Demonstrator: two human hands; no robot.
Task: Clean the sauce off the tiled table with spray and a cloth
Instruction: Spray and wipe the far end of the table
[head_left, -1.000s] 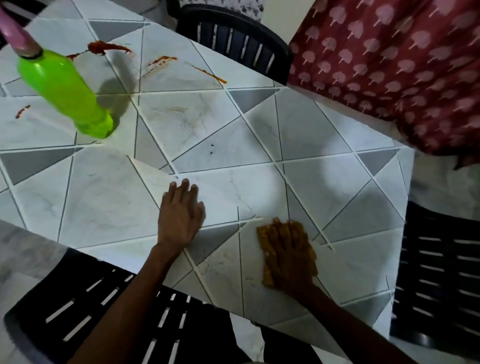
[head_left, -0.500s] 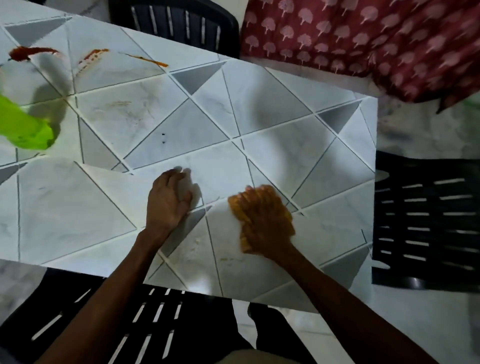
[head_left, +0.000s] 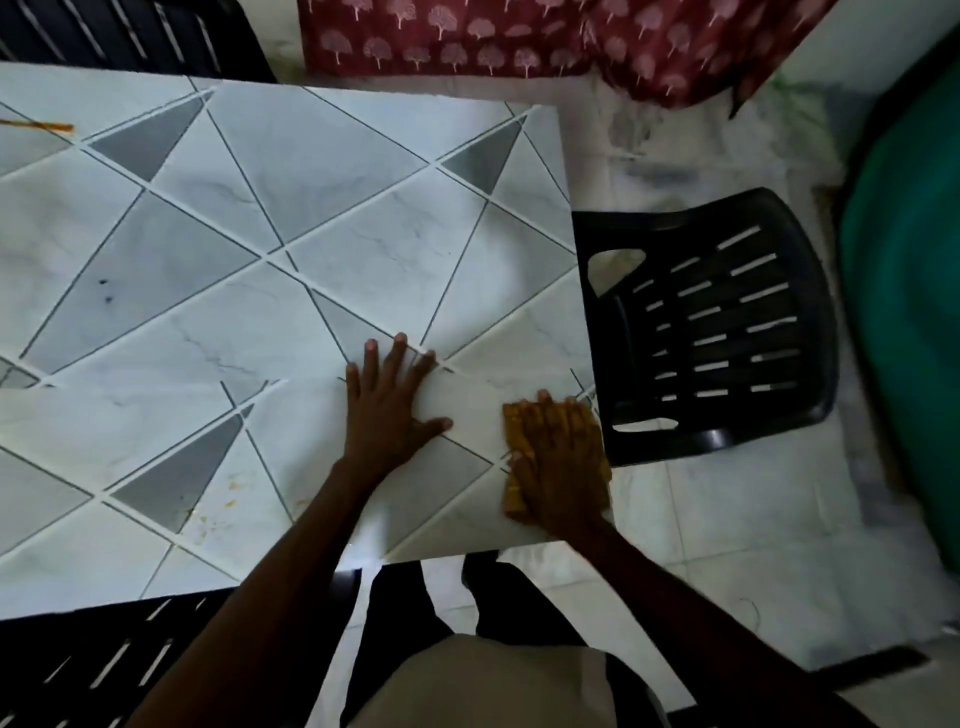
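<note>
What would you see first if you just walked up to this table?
Two hands at the near right corner of the tiled table: the right hand presses an orange cloth flat, the left hand rests open beside it. An orange sauce streak shows at the far left edge.

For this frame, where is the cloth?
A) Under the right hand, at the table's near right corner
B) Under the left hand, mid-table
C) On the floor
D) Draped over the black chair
A: the orange cloth lies pressed flat under the right hand at the near right corner of the table, beside the black chair, while the left hand rests on bare tile.
</note>
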